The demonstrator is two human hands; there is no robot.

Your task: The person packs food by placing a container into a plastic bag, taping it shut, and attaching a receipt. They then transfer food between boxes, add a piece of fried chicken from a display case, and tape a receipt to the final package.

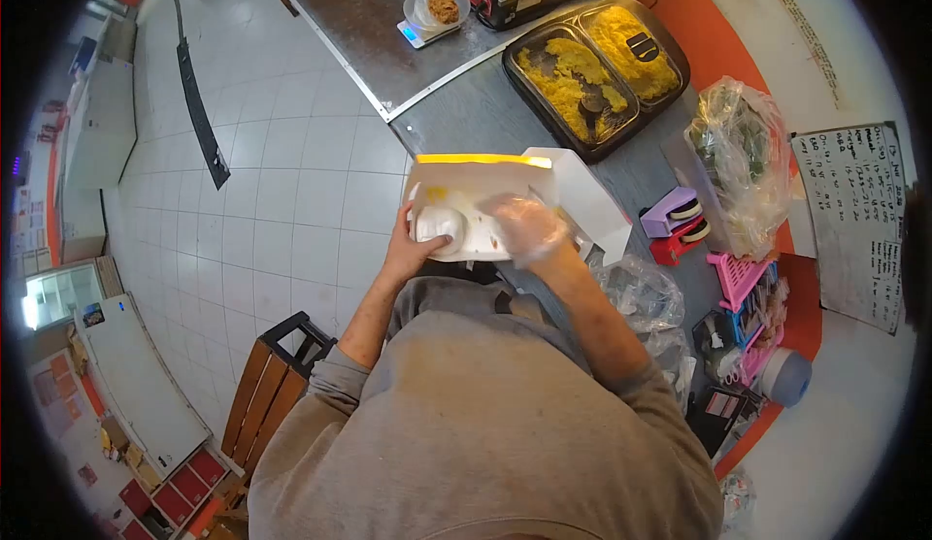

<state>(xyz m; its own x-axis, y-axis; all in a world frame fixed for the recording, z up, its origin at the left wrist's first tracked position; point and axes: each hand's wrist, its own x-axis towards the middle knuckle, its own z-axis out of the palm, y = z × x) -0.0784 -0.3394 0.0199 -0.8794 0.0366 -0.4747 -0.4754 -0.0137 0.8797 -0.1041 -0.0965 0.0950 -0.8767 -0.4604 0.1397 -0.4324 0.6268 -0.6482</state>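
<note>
My left hand (415, 246) is wrapped round the left side of an open white takeaway box (500, 183) with a yellow edge. Its thumb reaches inside, onto a white round tub (442, 229). Yellow smears and small reddish bits mark the inside of the box. Over the box's right half is my right hand (532, 231) in a clear plastic glove. Motion smears its fingers, so whether they hold anything cannot be made out. A white flap (594, 205) of the box spreads to the right on the dark counter (456, 118).
Beyond the box stands a black two-part tray (599, 79) of yellow rice with utensils. A bowl of brown food (435, 8) rests on a scale (424, 35). To the right are tape dispensers (672, 225), plastic bags (641, 293) and a bagged container (738, 166). A wooden chair (267, 385) stands left.
</note>
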